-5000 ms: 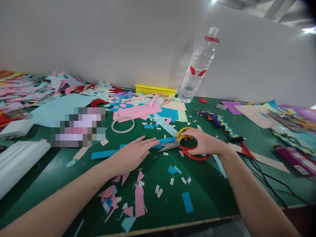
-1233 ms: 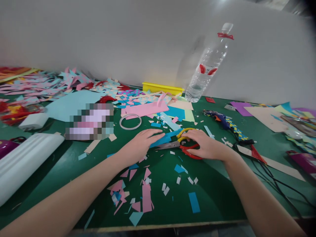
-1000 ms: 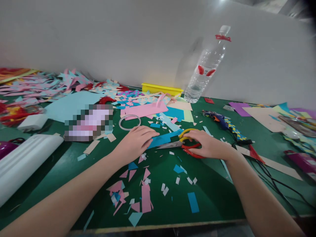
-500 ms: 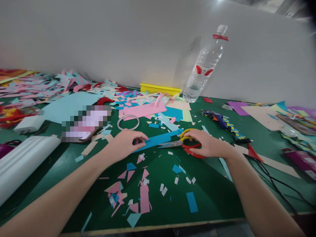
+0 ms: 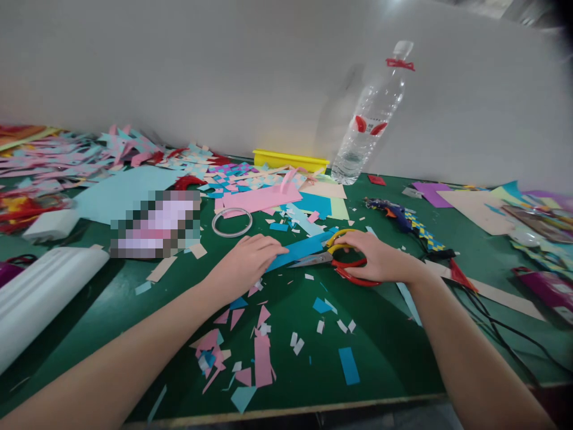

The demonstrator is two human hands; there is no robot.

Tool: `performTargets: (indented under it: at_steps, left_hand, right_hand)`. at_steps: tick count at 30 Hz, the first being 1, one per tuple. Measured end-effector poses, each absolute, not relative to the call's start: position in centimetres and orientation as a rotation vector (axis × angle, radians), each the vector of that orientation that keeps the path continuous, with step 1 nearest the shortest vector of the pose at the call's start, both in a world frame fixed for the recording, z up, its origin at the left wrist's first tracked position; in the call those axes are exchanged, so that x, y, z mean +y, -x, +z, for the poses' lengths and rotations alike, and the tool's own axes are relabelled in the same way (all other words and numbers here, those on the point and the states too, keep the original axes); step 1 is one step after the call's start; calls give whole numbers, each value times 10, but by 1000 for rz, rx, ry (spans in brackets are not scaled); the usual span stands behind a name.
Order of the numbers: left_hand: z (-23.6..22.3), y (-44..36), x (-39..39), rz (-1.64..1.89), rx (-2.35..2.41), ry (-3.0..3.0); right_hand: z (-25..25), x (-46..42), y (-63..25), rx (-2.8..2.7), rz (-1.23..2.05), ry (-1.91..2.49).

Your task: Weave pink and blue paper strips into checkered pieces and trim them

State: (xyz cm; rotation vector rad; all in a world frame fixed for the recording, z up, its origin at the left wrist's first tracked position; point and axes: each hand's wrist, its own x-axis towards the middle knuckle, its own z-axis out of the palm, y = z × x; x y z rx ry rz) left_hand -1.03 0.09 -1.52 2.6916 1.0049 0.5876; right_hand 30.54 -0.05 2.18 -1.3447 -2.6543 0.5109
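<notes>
My left hand (image 5: 248, 263) is closed on the near left end of a blue paper strip (image 5: 301, 248), its fingers bent over the paper. The strip slants up to the right, just above the green table. In my right hand (image 5: 369, 257) is a pair of scissors (image 5: 316, 259) with one yellow and one red handle loop. Their blades point left and lie along the strip's lower edge, nearly together. My right fingers are through or around the loops. Whether the blades touch the paper I cannot tell. A silver roll of tape (image 5: 231, 222) lies behind my left hand.
Paper scraps (image 5: 262, 358) litter the table (image 5: 380, 358) in front. A phone with a blurred screen (image 5: 156, 226) and a white case-like object (image 5: 49, 298) lie left. A water bottle (image 5: 369, 125) leans at the back; cables (image 5: 487, 322) run right.
My left hand has shifted along the blue strip, opening somewhat half a second ago and now closed farther right on it. The scissors stay in my right hand, their handles now wider apart.
</notes>
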Motion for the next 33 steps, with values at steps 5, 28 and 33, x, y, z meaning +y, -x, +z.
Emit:
performTargets:
  at_steps: [5, 28, 33]
  left_hand:
    - [-17, 18, 3, 358, 792, -2889]
    - [-14, 16, 4, 165, 942, -2711]
    - [-13, 15, 3, 211, 964, -2661]
  right_hand:
    - [20, 0, -306, -2643, 507, 1340]
    - [21, 0, -298, -2687, 499, 1351]
    - [20, 0, -294, -2670, 502, 1361]
